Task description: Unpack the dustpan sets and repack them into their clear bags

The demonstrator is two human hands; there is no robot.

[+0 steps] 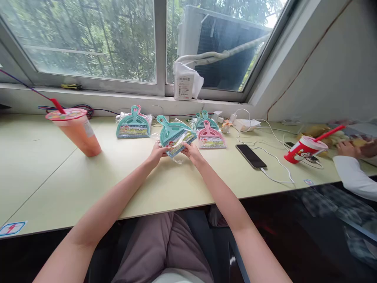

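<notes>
Between my hands is a small teal dustpan and brush set [173,133] in a clear plastic wrapper, tilted a little over the table. My left hand [157,154] grips its lower left edge, fingers closed. On the lower right edge, my right hand [192,152] is closed too, thumb on the front. To the left stands a wrapped teal set [134,124] with a pink handle showing behind it. A pink set [211,135] is just right of my right hand, with teal sets [203,117] partly hidden behind it.
A large orange drink cup [79,133] stands at left on the table [118,177]. To the right are a charging phone [251,156], white cables [277,157] and a red cup [304,149]. A co-worker's white sleeve [352,177] reaches in at far right. A white box [184,84] sits on the windowsill.
</notes>
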